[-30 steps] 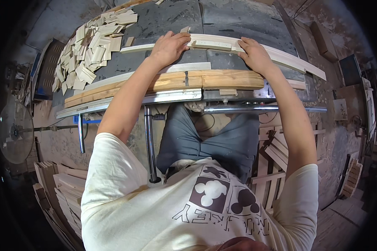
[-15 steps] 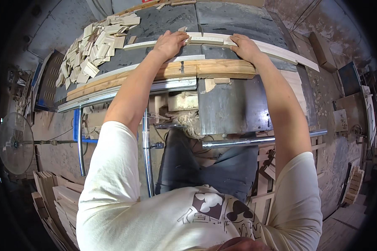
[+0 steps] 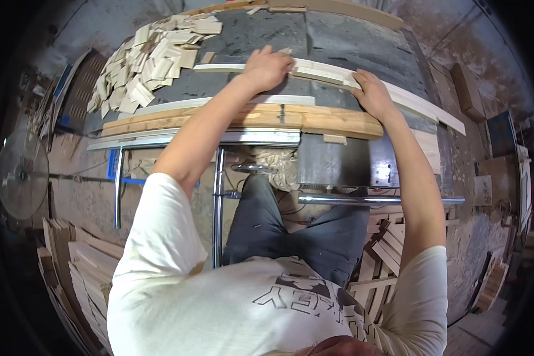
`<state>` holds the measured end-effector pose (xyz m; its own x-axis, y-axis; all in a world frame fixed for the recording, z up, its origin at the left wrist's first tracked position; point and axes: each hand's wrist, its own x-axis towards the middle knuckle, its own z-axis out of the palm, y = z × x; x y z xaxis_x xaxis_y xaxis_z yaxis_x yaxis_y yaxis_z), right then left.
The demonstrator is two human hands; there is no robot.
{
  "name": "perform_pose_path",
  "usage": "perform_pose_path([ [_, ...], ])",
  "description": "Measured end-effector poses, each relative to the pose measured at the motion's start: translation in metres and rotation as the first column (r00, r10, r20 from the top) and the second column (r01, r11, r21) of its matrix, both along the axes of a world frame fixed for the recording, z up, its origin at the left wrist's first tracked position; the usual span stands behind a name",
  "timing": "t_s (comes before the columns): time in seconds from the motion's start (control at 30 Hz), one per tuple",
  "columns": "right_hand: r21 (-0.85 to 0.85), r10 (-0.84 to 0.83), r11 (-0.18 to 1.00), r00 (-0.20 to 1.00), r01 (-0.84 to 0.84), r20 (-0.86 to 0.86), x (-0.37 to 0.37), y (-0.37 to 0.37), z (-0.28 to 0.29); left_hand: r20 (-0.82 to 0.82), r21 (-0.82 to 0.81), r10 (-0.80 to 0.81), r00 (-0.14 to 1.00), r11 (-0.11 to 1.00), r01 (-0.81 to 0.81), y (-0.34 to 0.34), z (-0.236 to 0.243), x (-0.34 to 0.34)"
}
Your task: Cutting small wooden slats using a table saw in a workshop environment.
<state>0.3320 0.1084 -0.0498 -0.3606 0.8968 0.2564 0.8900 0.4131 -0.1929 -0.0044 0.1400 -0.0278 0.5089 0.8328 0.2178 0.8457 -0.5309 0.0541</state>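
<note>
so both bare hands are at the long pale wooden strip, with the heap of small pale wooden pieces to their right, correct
The bare left hand and bare right hand are at the long pale wooden strip, but the heap of small pale wooden pieces lies to their left, not right, as the head view shows.

Woodworking shop: offcuts heap (image 3: 160,65) on dark table (image 3: 356,38), stacked boards (image 3: 92,267) lower left, metal guide rail (image 3: 261,137).

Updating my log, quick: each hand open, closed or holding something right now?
Left hand: curled at the pale wooden strips; grip cannot be told.
Right hand: thumb and fingers on the strips; grip cannot be told.
</note>
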Motion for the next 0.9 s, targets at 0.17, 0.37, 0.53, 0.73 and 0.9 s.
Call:
perform_pose_path([
  [0.17, 0.032, 0.018, 0.999, 0.999, -0.016, -0.043, 0.004, -0.013, 0.006, 0.057, -0.088, -0.084, 0.995, 0.992, 0.089, 0.033, 0.000, 0.018],
  [0.37, -0.083, -0.063, 0.995, 0.998, 0.060, -0.025, 0.000, -0.029, 0.024, 0.367, -0.293, -0.072, 0.928, 0.937, 0.188, 0.036, 0.034, 0.010],
  [0.53, -0.095, -0.091, 0.991, 0.996, 0.092, 0.015, 0.000, -0.029, 0.038, 0.763, -0.238, 0.331, 0.556, 0.943, -0.235, 0.057, 0.049, -0.074],
  [0.73, -0.093, -0.060, 0.994, 0.998, 0.062, 0.022, -0.004, -0.023, 0.034, 0.824, -0.547, 0.565, 0.045, 0.812, -0.202, 0.055, 0.046, -0.189],
  [0.9, -0.087, -0.015, 0.996, 1.000, 0.014, -0.005, 0.029, -0.007, 0.034, 0.831, -0.488, 0.505, 0.232, 0.863, -0.130, 0.023, 0.021, -0.140],
])
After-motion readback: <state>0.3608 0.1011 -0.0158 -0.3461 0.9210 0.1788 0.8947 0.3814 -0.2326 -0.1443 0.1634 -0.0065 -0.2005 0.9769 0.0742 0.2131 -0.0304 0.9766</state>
